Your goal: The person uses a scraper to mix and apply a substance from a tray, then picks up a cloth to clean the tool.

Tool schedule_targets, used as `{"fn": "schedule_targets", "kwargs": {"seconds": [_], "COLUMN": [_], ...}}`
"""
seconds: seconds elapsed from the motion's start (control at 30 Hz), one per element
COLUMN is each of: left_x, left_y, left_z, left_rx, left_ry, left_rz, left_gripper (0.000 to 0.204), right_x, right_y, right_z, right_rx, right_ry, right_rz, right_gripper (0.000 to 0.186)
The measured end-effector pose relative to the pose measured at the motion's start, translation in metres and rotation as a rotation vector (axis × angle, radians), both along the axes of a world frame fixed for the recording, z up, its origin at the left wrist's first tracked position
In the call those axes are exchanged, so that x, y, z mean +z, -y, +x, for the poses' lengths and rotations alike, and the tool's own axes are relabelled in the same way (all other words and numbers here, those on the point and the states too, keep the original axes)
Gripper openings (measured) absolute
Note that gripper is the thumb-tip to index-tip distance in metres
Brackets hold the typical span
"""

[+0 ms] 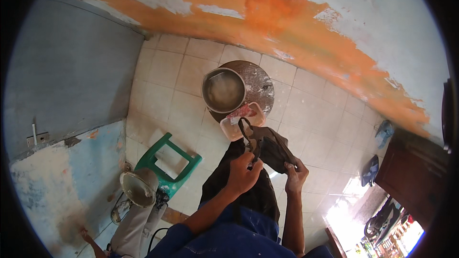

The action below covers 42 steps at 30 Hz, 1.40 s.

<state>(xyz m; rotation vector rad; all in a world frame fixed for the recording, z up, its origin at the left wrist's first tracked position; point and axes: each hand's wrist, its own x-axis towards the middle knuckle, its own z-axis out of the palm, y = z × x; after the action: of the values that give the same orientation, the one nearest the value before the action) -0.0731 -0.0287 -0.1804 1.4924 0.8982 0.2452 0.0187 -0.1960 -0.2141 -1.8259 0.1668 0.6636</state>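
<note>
A dark fabric bag-like piece [275, 150] with loop straps is stretched between my two hands, in front of my body. My left hand [245, 171] is closed around a strap on its left side. With thumb and fingers, my right hand [296, 173] pinches the right edge of the same dark fabric. Just beyond it lies a pale pink plastic tub [228, 129] with a red and white packet [240, 112] in it. Whether the dark piece touches the tub, I cannot tell.
A round, paint-spattered stool [262, 83] bears a pot of cloudy liquid [223, 91]. To the left are a green plastic chair [184, 174] and a bucket [138, 187] beside another person's pale trousers [129, 229]. That person's hand [86, 235] is near the peeling wall. Dark wooden furniture [406, 172] stands right.
</note>
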Motion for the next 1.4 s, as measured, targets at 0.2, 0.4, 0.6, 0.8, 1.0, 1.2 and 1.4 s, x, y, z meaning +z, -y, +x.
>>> {"fn": "schedule_targets", "kwargs": {"seconds": [0.2,0.4,0.6,0.8,1.0,1.2,1.4], "left_x": [-0.005,-0.003,-0.002,0.0,0.0,0.001,0.001], "left_y": [0.001,-0.002,-0.009,-0.01,-0.008,-0.009,-0.01], "left_z": [-0.003,-0.005,-0.004,-0.002,-0.003,-0.002,-0.003], "left_rx": [-0.005,-0.001,0.009,0.023,0.02,-0.04,-0.083], "left_ry": [-0.007,-0.011,-0.04,-0.032,-0.031,-0.054,-0.077], "left_rz": [0.01,0.057,0.057,0.033,0.015,0.049,0.097], "left_gripper": [0.023,0.022,0.022,0.021,0.021,0.019,0.016], "right_x": [0.0,0.0,0.004,0.01,0.005,0.001,0.009], "right_y": [-0.006,-0.012,-0.02,-0.022,-0.015,-0.011,-0.013], "right_z": [-0.001,-0.003,-0.003,0.0,0.001,-0.001,0.0], "right_rx": [-0.065,-0.056,-0.07,-0.12,-0.096,-0.125,-0.091], "right_ry": [-0.058,-0.068,-0.07,-0.129,-0.087,-0.106,-0.129], "right_rz": [0.076,0.125,0.127,0.15,0.114,0.162,0.127], "right_gripper": [0.024,0.027,0.024,0.028,0.035,0.031,0.029]}}
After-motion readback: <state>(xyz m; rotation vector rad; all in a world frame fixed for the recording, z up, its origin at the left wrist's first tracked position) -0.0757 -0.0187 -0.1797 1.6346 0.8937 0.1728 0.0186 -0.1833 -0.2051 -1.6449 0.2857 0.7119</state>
